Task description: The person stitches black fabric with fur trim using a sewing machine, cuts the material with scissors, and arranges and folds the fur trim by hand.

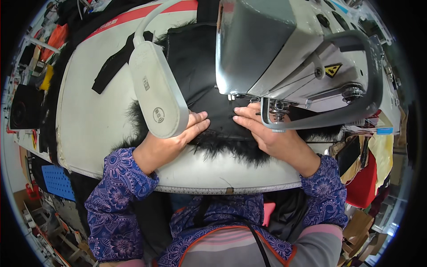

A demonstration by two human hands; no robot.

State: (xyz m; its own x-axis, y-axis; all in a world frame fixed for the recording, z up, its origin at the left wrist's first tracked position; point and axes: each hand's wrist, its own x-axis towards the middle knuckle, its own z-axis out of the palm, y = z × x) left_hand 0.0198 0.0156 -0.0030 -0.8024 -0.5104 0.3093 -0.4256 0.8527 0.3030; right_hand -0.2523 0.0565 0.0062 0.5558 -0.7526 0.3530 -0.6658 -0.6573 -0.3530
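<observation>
A black garment piece [189, 55] with smooth lining and a shaggy fur edge lies on the white sewing table [89, 127], running under the head of a sewing machine [253, 49]. My left hand [178, 135] rests flat on the lining, fingers stretched out, partly covered by the lamp head. My right hand [275, 135] lies on the same cloth to the right of the needle area, its fingers extended and pressing down. The machine's grey guard hides part of that hand. Fur sticks out between my wrists, along the near side of the piece.
A white lamp head [158, 89] on a bent arm hangs over my left hand. Left of it lies a black fabric strip [111, 69]. A measuring tape [227, 191] runs along the table's near edge. Red cloth [362, 182] hangs at the right, and a blue perforated panel [58, 182] stands lower left.
</observation>
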